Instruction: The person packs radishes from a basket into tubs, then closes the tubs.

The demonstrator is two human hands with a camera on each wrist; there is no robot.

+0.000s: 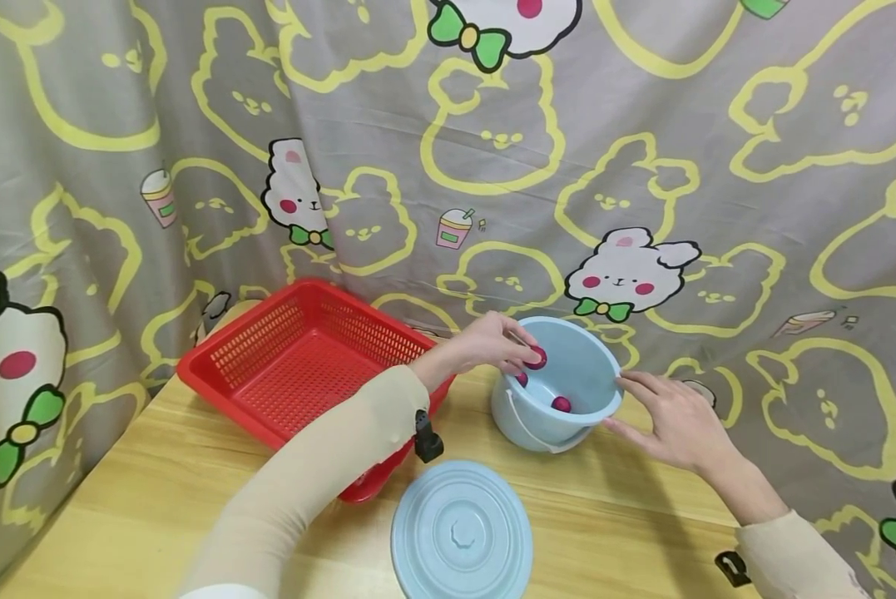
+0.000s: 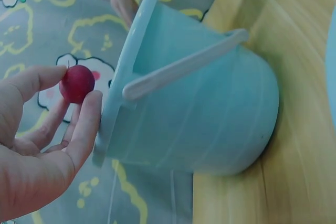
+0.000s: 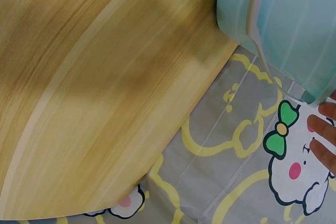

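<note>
My left hand pinches a small round red radish between thumb and fingers, at the left rim of a light blue bucket. A thin root thread shows on it in the left wrist view. The bucket stands upright with its pale handle hanging down on the near side. Inside lie a radish near the front wall and another partly hidden at the left. My right hand touches the bucket's right rim with fingers extended. Only some fingertips of it show in the right wrist view.
A red perforated plastic basket sits left of the bucket, under my left forearm; its near part is hidden by the sleeve. The round blue lid lies flat on the wooden table in front. A patterned curtain hangs behind.
</note>
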